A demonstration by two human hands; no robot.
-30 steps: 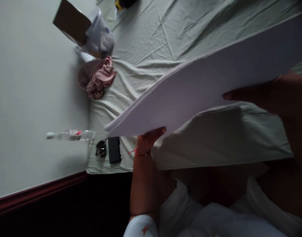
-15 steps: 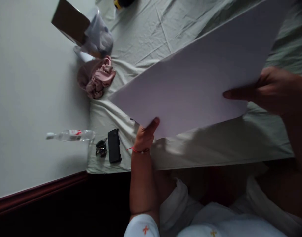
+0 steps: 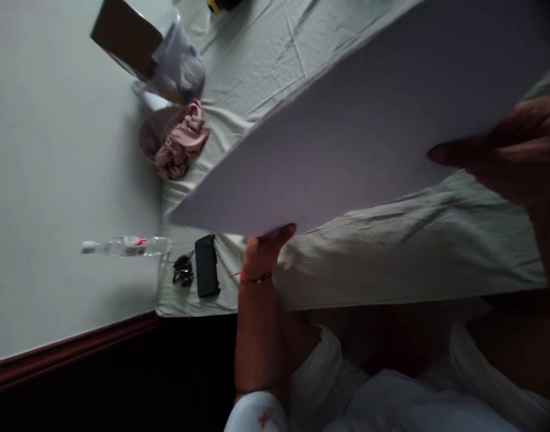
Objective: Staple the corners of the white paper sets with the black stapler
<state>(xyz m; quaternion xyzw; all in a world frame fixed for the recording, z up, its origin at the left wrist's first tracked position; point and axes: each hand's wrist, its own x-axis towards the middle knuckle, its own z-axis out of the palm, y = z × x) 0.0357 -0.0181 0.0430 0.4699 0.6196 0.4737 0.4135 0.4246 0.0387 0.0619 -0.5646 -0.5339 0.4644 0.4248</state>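
A large white sheet, like paper or thin board [image 3: 337,138], is held up at a slant over the cloth-covered table. My left hand [image 3: 268,249], with a red string at the wrist, grips its near left edge, thumb on top and fingers hidden beneath. On the right, my right hand [image 3: 513,150] clasps the near right edge, its thumb lying along the upper face. The sheet's far right part runs out of view. Whether it is one sheet or several cannot be made out.
Left of my left hand lie a black phone-like case [image 3: 207,266] and a bunch of keys [image 3: 183,270]. A plastic bottle [image 3: 131,246] is by the wall. Pink cloth [image 3: 182,144], a clear plastic bin [image 3: 180,60] and a brown box [image 3: 126,39] stand farther back on the pale green tablecloth [image 3: 252,72].
The sheet has tilted, its left corner swinging left and toward me, its right side rising. My right hand has moved right and slightly up; my left hand has stayed nearly in place.
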